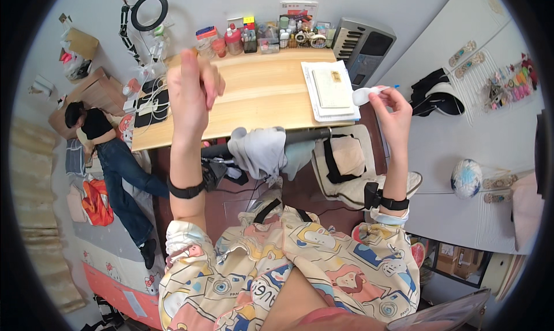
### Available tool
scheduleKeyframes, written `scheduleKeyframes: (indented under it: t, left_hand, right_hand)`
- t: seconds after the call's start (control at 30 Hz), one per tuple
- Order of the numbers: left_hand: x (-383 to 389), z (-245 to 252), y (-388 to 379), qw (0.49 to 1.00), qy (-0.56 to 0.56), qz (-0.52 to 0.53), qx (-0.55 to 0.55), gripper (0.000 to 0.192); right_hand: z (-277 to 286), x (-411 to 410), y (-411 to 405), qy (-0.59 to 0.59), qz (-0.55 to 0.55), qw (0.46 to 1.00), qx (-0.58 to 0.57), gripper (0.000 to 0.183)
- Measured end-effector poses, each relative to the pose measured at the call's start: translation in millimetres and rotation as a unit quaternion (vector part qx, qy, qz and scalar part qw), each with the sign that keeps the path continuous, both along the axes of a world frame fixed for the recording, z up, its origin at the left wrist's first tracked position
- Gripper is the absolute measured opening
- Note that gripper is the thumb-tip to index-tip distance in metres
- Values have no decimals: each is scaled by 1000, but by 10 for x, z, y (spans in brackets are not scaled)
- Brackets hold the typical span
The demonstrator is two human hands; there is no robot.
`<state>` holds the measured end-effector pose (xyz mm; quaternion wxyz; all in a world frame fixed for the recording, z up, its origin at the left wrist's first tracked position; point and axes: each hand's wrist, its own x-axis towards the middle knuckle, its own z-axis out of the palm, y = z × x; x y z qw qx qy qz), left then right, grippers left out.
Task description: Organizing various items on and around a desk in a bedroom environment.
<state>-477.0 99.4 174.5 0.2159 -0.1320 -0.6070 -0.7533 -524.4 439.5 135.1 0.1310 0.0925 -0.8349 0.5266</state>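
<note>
My right hand [393,110] is raised past the desk's right edge and pinches a small white object [363,96] with a rounded, flat-looking body. A thin stem with a blue tip sticks out beyond the fingers. My left hand [192,89] is held up above the left part of the wooden desk [264,89], thumb upward and fingers curled. A small orange-brown patch shows behind that thumb; whether the hand holds it cannot be made out. Nearest to my right hand lies a pale notebook [331,89] on a stack of papers [312,78].
Cables and a black tablet-like slab [151,110] cover the desk's left end. Bottles and boxes [298,32] line its back, beside an electronic keyboard [365,45]. A grey cloth [259,151] hangs before the desk, near a padded chair [322,162]. A person [117,158] reclines on the bed.
</note>
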Motion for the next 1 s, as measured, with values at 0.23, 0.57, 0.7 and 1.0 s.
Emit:
scheduleKeyframes:
  t: [0.23,0.57,0.7,1.0]
  left_hand:
    - [-1467,161,38,999,-47,21,-5,26]
    - [-2916,-847,13,986,-159,-11,51,37]
    - [-3221,-1181,47,973,-228,29,4,39]
    - [-3819,-1890,406,933,-356,40,-33,27]
  right_hand:
    - [-36,-1321,13,-25,-9,1000,5,18]
    - [-1032,-4001,47,-51,74,992,86,24]
    - [-1804,-4872,-35,-51,92,987,123,29]
    - [-3077,-6367,-86,-33,146,963,223,21]
